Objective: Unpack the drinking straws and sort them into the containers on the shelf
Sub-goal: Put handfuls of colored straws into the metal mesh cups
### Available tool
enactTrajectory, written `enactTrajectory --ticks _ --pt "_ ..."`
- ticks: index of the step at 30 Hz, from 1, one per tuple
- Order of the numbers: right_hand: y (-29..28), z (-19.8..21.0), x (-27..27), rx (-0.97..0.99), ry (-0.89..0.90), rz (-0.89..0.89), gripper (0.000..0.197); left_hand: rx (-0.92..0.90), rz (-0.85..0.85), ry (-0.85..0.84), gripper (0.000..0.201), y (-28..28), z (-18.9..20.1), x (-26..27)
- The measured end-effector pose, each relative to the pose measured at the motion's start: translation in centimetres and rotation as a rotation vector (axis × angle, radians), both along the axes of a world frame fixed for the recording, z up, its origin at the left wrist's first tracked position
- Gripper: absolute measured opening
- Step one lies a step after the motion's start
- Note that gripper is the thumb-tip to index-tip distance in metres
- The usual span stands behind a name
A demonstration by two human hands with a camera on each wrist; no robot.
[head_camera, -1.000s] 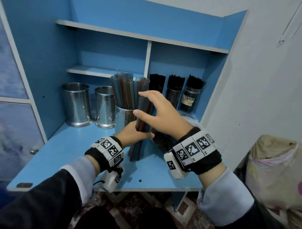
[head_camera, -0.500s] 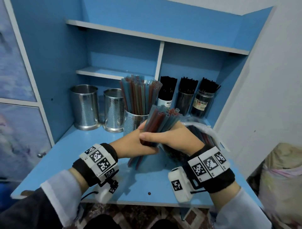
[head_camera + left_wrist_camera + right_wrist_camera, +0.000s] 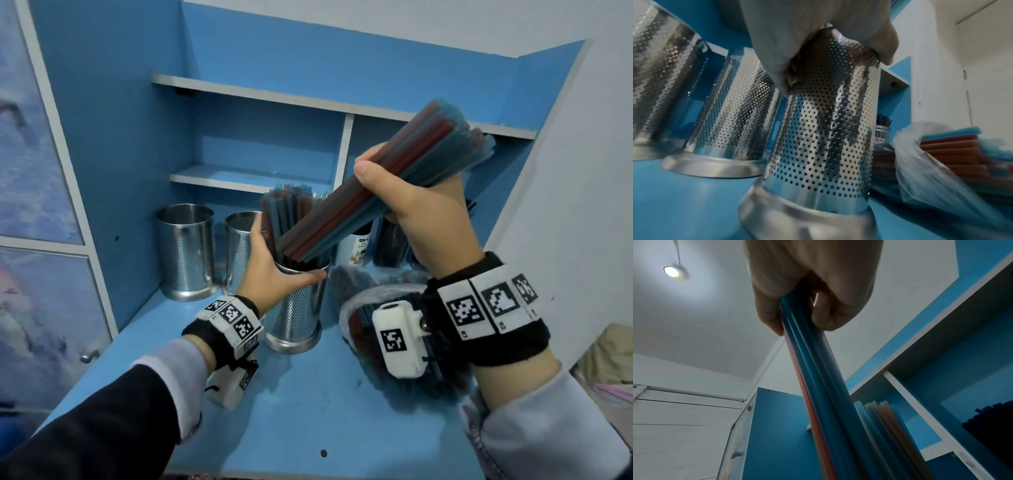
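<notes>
Right hand (image 3: pixel 421 202) gripping straw bundle (image 3: pixel 376 192), tilted over holder (image 3: pixel 298 308)

Blue shelf (image 3: pixel 301 404) carries three perforated steel canisters (image 3: pixel 186 253), straw bag (image 3: pixel 356 308), dark jars (image 3: pixel 388 243)

bundle of long plastic straws (image 3: pixel 387 192): you hold a mix of teal-blue and dull red; from your right wrist they read bright blue with orange-pink (image 3: pixel 818 386).
perforated steel cylinder container (image 3: pixel 296 308): shiny silver, dotted all over with small round holes, plain polished band at the base (image 3: pixel 818 146).
two more perforated steel cylinders (image 3: pixel 186 251): the same silver with the same dot pattern.
clear plastic bag of straws (image 3: pixel 359 308): see-through film over red and teal.
shelf unit (image 3: pixel 267 130): bright blue panels, white edges.
wrist bands (image 3: pixel 486 305): black, with white tiles carrying black square codes.
sleeves (image 3: pixel 102 421): black over pale grey cuffs.
</notes>
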State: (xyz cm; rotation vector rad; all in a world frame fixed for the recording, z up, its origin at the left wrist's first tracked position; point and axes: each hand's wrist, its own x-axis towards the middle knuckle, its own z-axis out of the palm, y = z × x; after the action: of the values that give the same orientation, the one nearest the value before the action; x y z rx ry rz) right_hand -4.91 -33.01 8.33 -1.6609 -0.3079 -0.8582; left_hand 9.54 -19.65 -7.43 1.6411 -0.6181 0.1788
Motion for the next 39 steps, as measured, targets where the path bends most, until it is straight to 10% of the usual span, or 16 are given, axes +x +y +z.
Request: enactTrajectory --ticks 7,34,39 --pt "0.0 0.4 2.8 -0.002 0.007 -0.069 0.012 0.221 0.138 -0.035 0.088 0.3 -0.4 0.9" --pt "2.7 -1.4 10.1 -0.367 0.408 -0.325 0.026 0.3 0.206 -0.11 0.098 0.2 -0.8 1.1" --pt "2.3 -2.2 9.2 -0.478 0.342 -0.385 0.072 0.324 0.2 -0.123 0.098 0.2 -0.6 1.1"
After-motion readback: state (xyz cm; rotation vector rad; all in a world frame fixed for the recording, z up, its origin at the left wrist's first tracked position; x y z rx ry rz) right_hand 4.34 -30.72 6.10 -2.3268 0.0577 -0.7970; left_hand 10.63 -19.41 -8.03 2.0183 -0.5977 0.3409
